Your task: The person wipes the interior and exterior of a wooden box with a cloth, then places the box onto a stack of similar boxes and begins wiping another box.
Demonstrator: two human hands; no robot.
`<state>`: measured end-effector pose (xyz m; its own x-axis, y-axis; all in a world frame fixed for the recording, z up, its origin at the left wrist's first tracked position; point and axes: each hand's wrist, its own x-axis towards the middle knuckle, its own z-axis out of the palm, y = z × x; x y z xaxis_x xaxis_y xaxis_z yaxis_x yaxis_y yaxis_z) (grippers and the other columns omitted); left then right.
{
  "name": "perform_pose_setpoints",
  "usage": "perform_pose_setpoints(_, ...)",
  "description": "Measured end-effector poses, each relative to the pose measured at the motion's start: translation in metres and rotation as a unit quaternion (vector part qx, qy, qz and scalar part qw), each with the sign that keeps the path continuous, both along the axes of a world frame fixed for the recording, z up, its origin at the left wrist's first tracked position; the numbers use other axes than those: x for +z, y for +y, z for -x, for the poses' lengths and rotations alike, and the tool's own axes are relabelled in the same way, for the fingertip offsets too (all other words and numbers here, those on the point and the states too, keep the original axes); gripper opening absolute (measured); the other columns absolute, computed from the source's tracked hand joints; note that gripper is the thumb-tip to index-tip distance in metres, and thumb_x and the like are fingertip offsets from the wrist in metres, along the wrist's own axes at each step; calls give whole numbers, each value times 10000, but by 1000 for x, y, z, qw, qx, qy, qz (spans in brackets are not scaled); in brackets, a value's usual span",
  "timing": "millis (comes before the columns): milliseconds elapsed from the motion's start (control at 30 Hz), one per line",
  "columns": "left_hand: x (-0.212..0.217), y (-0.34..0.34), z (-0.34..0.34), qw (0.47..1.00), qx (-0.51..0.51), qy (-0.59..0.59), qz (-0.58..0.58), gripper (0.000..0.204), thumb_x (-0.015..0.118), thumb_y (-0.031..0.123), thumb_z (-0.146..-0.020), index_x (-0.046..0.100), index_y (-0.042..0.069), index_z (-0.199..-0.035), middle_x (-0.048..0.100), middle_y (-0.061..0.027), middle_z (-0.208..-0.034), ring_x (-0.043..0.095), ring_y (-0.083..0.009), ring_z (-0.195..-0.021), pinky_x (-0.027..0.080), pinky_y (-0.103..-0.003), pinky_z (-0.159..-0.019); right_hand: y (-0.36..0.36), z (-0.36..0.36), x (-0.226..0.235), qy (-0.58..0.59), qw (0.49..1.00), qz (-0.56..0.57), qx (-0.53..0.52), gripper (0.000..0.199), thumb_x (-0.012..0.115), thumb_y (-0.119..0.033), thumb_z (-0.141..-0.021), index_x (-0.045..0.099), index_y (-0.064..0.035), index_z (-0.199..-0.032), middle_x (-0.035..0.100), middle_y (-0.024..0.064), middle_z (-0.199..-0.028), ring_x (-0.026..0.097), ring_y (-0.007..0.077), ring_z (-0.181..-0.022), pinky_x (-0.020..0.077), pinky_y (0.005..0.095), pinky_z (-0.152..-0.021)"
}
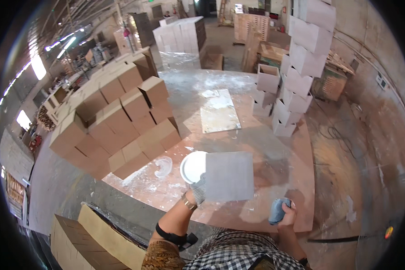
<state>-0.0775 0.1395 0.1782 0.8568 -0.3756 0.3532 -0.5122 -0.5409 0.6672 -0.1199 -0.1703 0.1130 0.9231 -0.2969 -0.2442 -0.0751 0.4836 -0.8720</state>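
My left hand (199,188), in a grey knit glove, grips the left edge of a square grey box (229,176). One flat face of it shows; its other sides are hidden. Behind that hand, partly covered by the box, is a round tub of white paint or paste (192,167). Out to the right, my bare right hand (288,214) is closed around a bunched blue cloth (277,210), apart from the box. Both hands are over the near part of a broad, white-smeared worktable (265,148).
Plain brown boxes (117,114) are piled at the left. Whitened boxes (301,81) rise in a tall, uneven stack at the right. A white-stained board (219,112) lies mid-table, and a translucent lid (163,167) near the tub. An open carton (99,243) stands at lower left.
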Motion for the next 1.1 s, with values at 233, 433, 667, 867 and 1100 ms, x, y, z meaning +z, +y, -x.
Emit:
perform_pose_setpoints(233,-4,-73,-54,959,108,-102,-243,323,566,249,-712,580,12,-932,584,-140,-821,589,-278,-763,475,-408,-614,-12,25,-6,28,998,-41,-28,180,523,-1,-724,541,-20,-902,567,29,-804,561,157,-708,461,281,-668)
perform_pose_setpoints(433,26,-118,-64,910,107,-87,-390,289,549,240,-760,585,32,-958,591,-125,-885,568,-278,-891,472,-415,-694,-42,18,-20,121,985,-27,-118,171,498,-17,-757,558,-43,-916,580,34,-835,556,175,-786,440,291,-733)
perform_pose_setpoints(667,51,-128,-97,960,44,-182,-207,313,540,256,-782,580,45,-1009,592,-117,-947,562,-278,-922,462,-408,-743,-60,-23,-24,144,982,-63,-105,180,496,51,-754,523,-31,-913,551,34,-821,557,167,-746,454,288,-708)
perform_pose_setpoints(867,64,-124,-129,961,49,-223,-155,333,532,269,-800,575,55,-1052,593,-111,-999,557,-279,-949,454,-401,-785,-73,-57,-39,131,987,-66,-66,183,511,54,-737,535,-24,-901,555,39,-811,564,171,-749,463,290,-702)
perform_pose_setpoints(1100,39,-119,-141,955,50,-172,-237,437,508,303,-827,483,97,-1212,498,-113,-1210,466,-276,-1121,344,-394,-965,-56,-125,71,-13,995,-90,37,177,519,25,-743,536,-23,-913,561,37,-827,558,142,-750,459,263,-706)
